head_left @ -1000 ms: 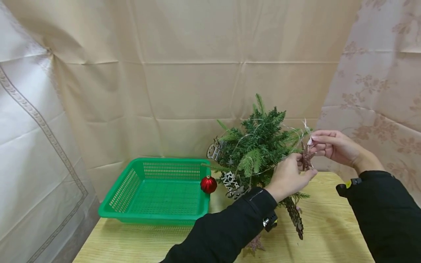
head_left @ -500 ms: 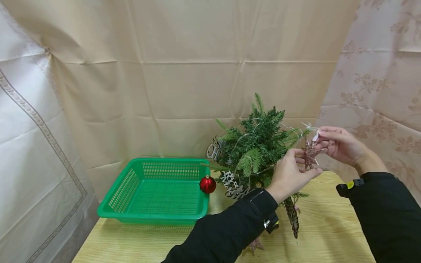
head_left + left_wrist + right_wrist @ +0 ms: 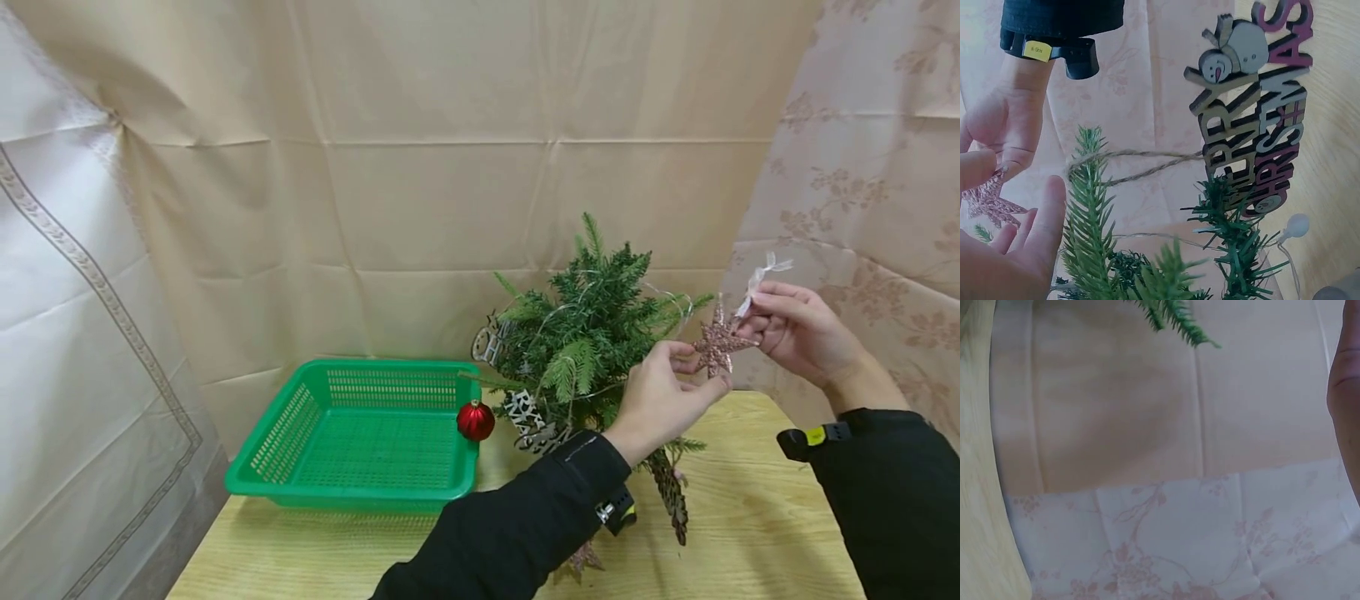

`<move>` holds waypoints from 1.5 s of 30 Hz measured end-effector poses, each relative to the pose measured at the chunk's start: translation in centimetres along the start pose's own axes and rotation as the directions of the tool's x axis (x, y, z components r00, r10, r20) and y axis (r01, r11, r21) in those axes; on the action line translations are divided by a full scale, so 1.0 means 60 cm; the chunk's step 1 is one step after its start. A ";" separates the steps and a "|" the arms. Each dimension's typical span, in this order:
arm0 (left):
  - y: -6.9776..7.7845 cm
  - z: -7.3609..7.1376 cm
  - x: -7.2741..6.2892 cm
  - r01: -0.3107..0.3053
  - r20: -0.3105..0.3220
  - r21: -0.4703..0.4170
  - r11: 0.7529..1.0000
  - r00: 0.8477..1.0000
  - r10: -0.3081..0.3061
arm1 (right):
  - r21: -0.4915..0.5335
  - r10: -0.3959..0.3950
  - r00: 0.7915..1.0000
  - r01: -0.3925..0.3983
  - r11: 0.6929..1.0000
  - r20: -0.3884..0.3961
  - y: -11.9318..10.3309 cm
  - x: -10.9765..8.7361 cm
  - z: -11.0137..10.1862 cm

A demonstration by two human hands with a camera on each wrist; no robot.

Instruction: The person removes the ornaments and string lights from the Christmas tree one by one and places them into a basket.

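Observation:
A pink glittery star ornament [image 3: 722, 345] is held between both hands at the right side of a small artificial Christmas tree [image 3: 592, 325]. The left hand [image 3: 662, 398] grips the star by its left and lower points. Pinched in the right hand [image 3: 806, 337] is the star's white ribbon [image 3: 756, 283], its ends sticking up above the fingers. In the left wrist view, part of the star [image 3: 990, 203] shows between the fingers. Only an edge of the right hand [image 3: 1349, 394] appears in the right wrist view.
Left of the tree stands a green plastic basket [image 3: 375, 493]. A red ball ornament [image 3: 476, 421] hangs by its right rim. A wooden "Merry Christmas" sign [image 3: 1254, 125], a pine cone [image 3: 670, 496] and string lights hang on the tree. Another pink star [image 3: 583, 557] shows below the left sleeve.
The right hand has moved right, away from the branch, drawing out the ribbon. The star has shifted slightly right and turned to face the head camera. The left hand has barely moved.

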State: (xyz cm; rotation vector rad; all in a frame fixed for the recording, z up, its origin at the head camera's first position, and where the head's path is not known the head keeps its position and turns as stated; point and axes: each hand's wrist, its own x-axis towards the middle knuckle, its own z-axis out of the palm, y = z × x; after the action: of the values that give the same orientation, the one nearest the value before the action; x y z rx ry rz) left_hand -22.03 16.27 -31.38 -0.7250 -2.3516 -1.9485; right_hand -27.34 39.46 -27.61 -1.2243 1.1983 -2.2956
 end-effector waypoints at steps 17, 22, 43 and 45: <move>0.007 -0.044 -0.057 -0.245 0.117 0.169 0.955 0.967 0.228 | 0.025 -0.274 0.948 0.273 0.962 0.165 0.032 -0.063 0.067; 0.007 -0.068 -0.072 -0.448 0.152 0.397 0.801 0.893 0.424 | 0.053 -0.357 0.905 0.355 0.934 0.232 0.053 -0.060 0.094; -0.050 -0.181 -0.174 -0.591 0.029 0.596 0.544 0.693 0.721 | -0.022 -0.312 0.924 0.325 0.946 0.222 0.154 -0.050 0.213; -0.058 -0.195 -0.182 -0.593 0.024 0.605 0.531 0.680 0.733 | -0.038 -0.306 0.926 0.322 0.946 0.220 0.164 -0.045 0.225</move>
State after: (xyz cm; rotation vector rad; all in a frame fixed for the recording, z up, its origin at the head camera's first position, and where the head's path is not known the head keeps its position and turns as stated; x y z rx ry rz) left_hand -16.80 1.19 -35.07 -1.0490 -1.8908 -0.8675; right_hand -16.38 27.59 -32.69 -1.7525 1.0837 -2.2732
